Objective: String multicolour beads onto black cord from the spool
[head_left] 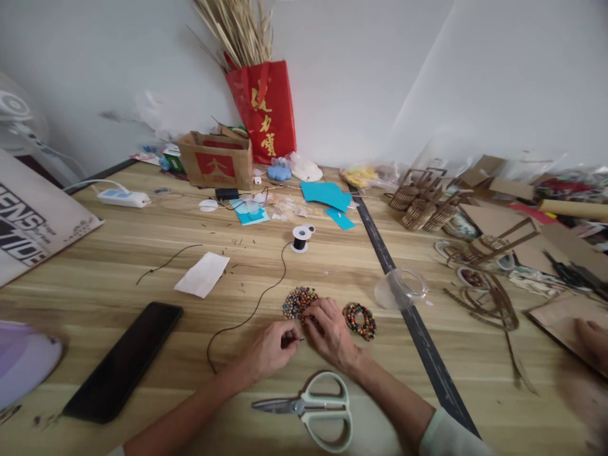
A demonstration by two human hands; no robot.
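Note:
My left hand [275, 345] is closed in a pinch, with the dark tip of a black cord poking out past its fingertips. That cord [259, 297] runs in a loose curve from a white spool of black cord [300, 239] down to my left forearm. My right hand [330, 329] reaches into the near edge of a pile of small multicoloured beads [298, 303], its fingers bent together; what they pinch is hidden. Just right of it lies a coiled string of similar beads [360, 320]. Green-handled scissors [313, 405] lie between my forearms, blades pointing left.
A black phone [124, 361] and a white paper [202, 275] lie to the left. A clear plastic cup [396, 289] rests on its side at right. Woven baskets [422, 202] stand farther back. Another person's hand [593, 339] is at the right edge.

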